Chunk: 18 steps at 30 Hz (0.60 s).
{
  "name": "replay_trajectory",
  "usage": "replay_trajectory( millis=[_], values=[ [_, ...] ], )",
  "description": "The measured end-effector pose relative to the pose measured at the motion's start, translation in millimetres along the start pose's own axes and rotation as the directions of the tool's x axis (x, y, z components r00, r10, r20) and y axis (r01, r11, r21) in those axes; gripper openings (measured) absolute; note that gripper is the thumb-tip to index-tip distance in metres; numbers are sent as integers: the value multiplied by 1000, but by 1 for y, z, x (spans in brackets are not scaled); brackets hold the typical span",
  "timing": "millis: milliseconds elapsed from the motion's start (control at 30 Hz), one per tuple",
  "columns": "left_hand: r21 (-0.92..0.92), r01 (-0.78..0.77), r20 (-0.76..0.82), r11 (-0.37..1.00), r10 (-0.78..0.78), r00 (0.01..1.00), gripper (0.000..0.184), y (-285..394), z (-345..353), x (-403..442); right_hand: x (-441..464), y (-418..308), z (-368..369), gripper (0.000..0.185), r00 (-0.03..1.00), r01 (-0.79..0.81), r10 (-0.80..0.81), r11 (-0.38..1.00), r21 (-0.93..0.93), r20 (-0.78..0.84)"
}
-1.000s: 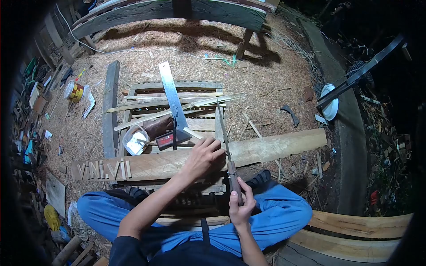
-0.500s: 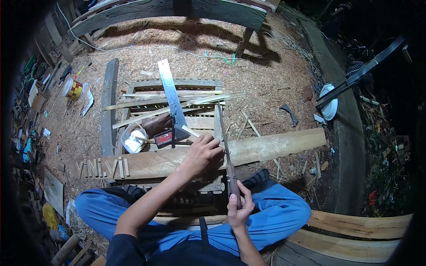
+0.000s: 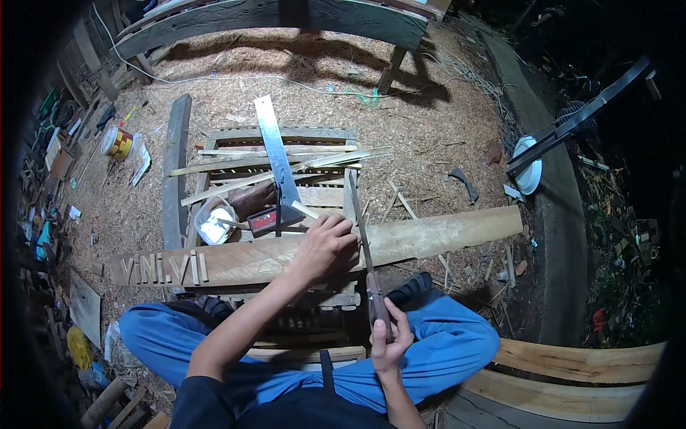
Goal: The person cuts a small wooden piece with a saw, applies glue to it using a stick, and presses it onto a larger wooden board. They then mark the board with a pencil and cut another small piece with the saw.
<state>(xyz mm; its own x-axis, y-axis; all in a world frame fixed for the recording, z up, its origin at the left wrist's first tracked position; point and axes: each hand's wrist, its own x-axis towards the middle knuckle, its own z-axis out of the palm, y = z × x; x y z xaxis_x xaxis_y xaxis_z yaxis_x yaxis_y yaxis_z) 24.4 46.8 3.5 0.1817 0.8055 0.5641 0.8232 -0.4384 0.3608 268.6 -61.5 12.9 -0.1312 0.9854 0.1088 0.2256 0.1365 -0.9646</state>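
My left hand (image 3: 325, 247) is closed on a thin wooden strip (image 3: 306, 210), whose pale end sticks out past the knuckles; the fingertips are hidden. It rests on a long wooden board (image 3: 443, 234) with raised letters (image 3: 164, 269) at its left part. My right hand (image 3: 391, 334) grips the dark handle of a long knife (image 3: 363, 232). The narrow blade points away from me, crossing the board just right of my left hand.
Beyond the board, a slatted wooden stand (image 3: 321, 196) bears loose strips (image 3: 250, 161), a broad silver handsaw blade (image 3: 271, 136), a plastic tub (image 3: 216, 223) with white stuff and a red-and-black box (image 3: 264, 222). Wood shavings cover the ground. A heavy bench (image 3: 343, 20) stands at the back.
The knife and my right hand have shifted slightly to the right and toward me. My left hand stays at almost the same spot on the board.
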Motion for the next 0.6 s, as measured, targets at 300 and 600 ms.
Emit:
replay_trajectory(
  millis=[300, 600],
  values=[
    [19, 31, 48, 999, -31, 998, 21, 0, -1, -1, 33, 1, 20, 46, 999, 31, -31, 997, 68, -11],
    [53, 0, 45, 999, -3, 999, 26, -1, 0, -4, 31, -12, 27, 43, 997, 82, -83, 995, -60, -5]
  ],
)
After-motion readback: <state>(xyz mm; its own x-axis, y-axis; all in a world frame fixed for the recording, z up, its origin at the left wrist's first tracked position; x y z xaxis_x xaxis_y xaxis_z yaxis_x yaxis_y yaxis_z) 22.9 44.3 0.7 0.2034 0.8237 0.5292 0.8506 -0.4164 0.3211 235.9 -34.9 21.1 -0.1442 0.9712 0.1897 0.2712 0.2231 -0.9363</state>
